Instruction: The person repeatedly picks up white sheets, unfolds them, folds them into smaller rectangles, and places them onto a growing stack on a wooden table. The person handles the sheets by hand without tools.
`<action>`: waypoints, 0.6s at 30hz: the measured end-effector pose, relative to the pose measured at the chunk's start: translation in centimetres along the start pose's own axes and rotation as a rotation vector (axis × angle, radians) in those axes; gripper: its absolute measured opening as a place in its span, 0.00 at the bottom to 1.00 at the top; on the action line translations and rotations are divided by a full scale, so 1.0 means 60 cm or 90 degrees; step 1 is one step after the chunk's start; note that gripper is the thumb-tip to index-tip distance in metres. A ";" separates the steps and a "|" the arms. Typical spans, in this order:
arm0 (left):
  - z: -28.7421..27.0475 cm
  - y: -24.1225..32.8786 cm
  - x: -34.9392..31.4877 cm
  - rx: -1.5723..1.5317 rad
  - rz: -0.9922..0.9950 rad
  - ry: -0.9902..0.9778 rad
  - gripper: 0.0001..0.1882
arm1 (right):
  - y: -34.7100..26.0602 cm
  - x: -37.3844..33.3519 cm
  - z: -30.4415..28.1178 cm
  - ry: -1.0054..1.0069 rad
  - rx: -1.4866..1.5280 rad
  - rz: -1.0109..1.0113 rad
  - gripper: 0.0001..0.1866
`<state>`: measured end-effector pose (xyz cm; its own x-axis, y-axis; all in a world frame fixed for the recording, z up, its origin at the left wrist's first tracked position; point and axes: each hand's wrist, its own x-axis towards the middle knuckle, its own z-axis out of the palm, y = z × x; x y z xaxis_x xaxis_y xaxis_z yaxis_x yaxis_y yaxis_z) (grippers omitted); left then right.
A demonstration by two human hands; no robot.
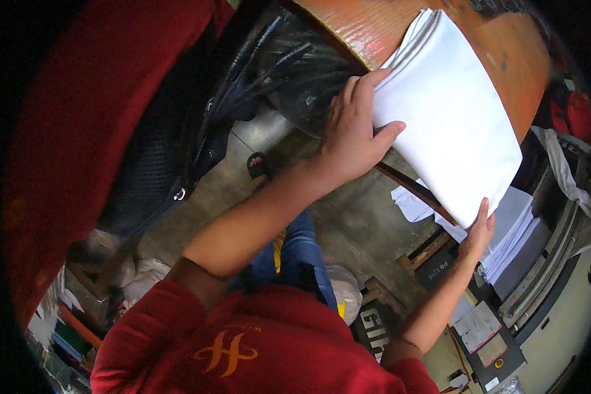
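A folded stack of white cloth [450, 115] lies over the corner of a wooden table [348, 29], its near end reaching past the table edge. At its left edge my left hand [361, 125] grips it, thumb on top and the fingers at the layered side. My right hand [481, 230] holds the near right corner, with a thumb on the upper face and the other fingers hidden beneath. Several layers show at the cloth's far left edge.
Below the table on the right are more folded white pieces [509, 230] beside a machine with metal rails [551, 262]. A black bag [171, 131] and dark red fabric [79, 118] are at the left. A clear plastic bag [343, 289] sits on the concrete floor [354, 210].
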<state>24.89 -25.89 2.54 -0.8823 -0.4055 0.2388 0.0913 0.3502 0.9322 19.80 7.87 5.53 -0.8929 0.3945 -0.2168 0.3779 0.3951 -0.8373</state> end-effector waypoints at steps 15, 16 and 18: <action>-0.007 0.041 0.038 -0.013 -0.037 0.060 0.23 | 0.015 -0.011 -0.015 0.036 -0.092 -0.231 0.17; -0.007 0.034 0.037 0.026 -0.058 0.044 0.25 | 0.019 -0.008 -0.009 0.056 -0.104 -0.242 0.17; -0.007 0.011 0.026 0.008 -0.208 0.008 0.30 | 0.030 0.003 0.005 0.048 -0.092 -0.155 0.20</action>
<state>23.75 -26.65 3.66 -0.8583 -0.5085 -0.0683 -0.2012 0.2110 0.9566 20.22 8.42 3.84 -0.9430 0.3319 0.0240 0.1903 0.5971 -0.7793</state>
